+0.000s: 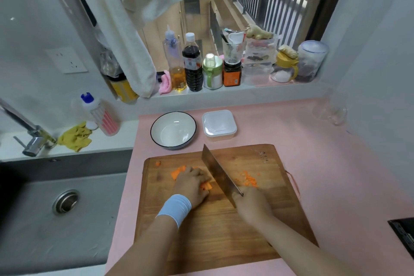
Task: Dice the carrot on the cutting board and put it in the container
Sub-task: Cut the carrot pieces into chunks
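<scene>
— What's on that wooden cutting board?
— Orange carrot, in flat chunks under the left hand. Its fingers curl down over the pieces and hold them. Small rough dice lie right of the blade.
— And the right hand?
— Wrapped tight round the handle of a broad steel cleaver, edge down beside the left knuckles.
— The container?
— Square, pale plastic, behind the board on the pink counter, beside a round white bowl.
</scene>
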`<state>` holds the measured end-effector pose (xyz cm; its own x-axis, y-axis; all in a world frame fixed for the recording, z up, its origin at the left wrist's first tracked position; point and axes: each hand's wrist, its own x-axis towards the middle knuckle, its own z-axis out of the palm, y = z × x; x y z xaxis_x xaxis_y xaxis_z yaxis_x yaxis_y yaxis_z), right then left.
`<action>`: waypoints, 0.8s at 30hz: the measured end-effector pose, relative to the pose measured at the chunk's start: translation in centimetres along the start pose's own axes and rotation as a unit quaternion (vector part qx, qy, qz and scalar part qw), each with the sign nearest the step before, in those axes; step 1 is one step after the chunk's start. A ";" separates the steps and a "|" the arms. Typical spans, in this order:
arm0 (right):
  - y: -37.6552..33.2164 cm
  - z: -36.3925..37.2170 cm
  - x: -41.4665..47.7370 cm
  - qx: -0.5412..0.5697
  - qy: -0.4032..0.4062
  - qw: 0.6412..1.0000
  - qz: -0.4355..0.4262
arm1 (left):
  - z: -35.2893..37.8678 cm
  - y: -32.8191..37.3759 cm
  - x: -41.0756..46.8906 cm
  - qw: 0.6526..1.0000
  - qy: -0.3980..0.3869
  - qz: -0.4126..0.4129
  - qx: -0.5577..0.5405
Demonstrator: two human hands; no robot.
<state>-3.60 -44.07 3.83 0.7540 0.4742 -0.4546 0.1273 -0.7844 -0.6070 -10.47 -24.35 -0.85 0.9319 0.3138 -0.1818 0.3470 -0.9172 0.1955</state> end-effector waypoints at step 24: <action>0.7 -2.3 -0.8 0.018 0.054 0.996 0.063 | 5.0 2.7 2.6 0.957 0.135 0.156 -0.205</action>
<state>-2.56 -45.95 5.25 0.8277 0.3255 -0.4571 0.0059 -0.8196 -0.5729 -7.68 -27.20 -5.60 0.9709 0.1428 0.1921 0.0079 -0.8213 0.5705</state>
